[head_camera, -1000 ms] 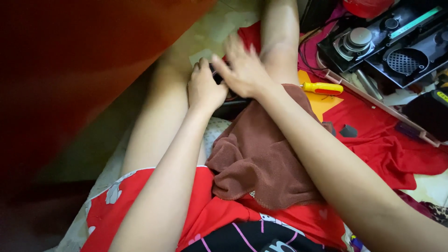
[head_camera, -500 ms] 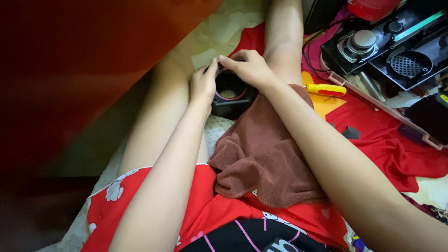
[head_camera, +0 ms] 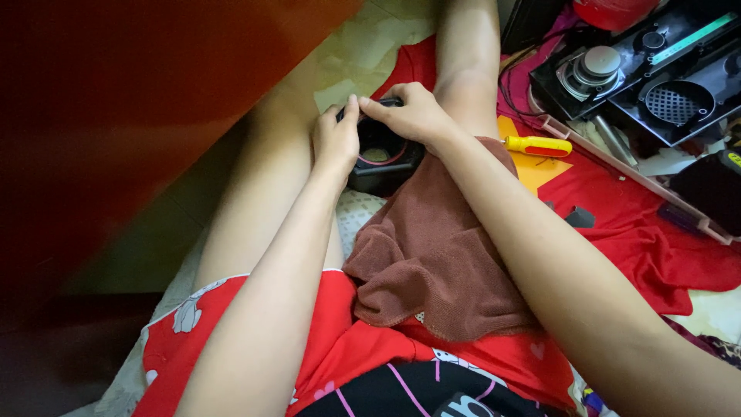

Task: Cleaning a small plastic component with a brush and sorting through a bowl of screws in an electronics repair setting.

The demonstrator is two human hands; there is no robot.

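Near the top middle of the frame, your left hand (head_camera: 336, 143) and right hand (head_camera: 409, 112) both grip the small black round part (head_camera: 378, 158); it looks hard and light, so hold its rim.

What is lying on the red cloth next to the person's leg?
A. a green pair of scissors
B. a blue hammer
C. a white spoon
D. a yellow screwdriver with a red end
D: a yellow screwdriver with a red end lies on the red cloth, just right of the person's knee, while both hands hold a round black part farther left.
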